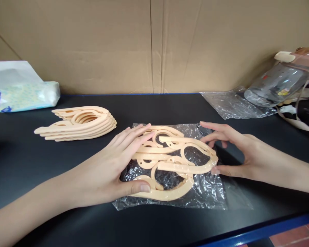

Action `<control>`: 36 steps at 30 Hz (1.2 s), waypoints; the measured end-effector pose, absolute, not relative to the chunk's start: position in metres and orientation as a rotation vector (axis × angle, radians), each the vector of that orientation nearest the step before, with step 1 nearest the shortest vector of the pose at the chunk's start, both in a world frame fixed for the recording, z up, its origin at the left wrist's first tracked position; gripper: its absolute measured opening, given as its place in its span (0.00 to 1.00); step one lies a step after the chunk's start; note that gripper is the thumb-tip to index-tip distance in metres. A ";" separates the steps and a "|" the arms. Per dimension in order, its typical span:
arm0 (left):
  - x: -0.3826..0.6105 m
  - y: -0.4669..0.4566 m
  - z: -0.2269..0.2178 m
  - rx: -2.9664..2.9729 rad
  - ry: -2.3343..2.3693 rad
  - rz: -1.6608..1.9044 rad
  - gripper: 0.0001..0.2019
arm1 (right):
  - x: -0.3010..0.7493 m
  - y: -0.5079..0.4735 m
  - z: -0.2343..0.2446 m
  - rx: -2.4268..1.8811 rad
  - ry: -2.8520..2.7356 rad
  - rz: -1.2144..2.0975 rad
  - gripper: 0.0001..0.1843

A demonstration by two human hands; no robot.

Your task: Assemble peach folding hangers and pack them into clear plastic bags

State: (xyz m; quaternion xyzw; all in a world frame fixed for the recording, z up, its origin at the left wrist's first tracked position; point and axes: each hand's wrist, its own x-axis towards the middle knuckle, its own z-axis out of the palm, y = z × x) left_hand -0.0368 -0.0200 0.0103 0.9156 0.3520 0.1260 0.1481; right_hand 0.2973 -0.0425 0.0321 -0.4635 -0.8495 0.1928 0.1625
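Several cream-coloured folded plastic hangers (187, 168) lie in a clear plastic bag (208, 192) on the black table, overlapping one another. My left hand (123, 161) rests over the left part of the bag, fingers stretched out and thumb apart, pressing on the hangers. At the bag's right side is my right hand (234, 147), its fingers and thumb spread around the rounded end of the top hanger. The right thumb tip touches or nearly touches that end. Further left, a neat stack of the same hangers (92, 127) lies on the table.
A pack of tissues (28, 96) stands at the back left. At the back right, a clear bottle (278, 82) with a strap leans beside another empty-looking plastic bag (224, 103). A cardboard wall (105, 48) closes the back. The table's blue edge (260, 230) shows at front right.
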 end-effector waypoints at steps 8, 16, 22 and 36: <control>-0.032 -0.018 0.013 2.645 1.050 0.389 0.41 | 0.282 -0.041 0.026 -1.224 -2.404 0.417 0.41; -0.032 -0.019 0.012 2.698 1.039 0.391 0.40 | 0.271 -0.034 0.023 -1.165 -2.381 0.295 0.43; -0.033 -0.019 0.013 2.694 1.019 0.377 0.41 | 0.278 -0.031 0.027 -1.133 -2.312 0.480 0.38; -0.032 -0.019 0.013 2.719 1.018 0.348 0.39 | 0.270 -0.030 0.014 -1.105 -2.260 0.420 0.33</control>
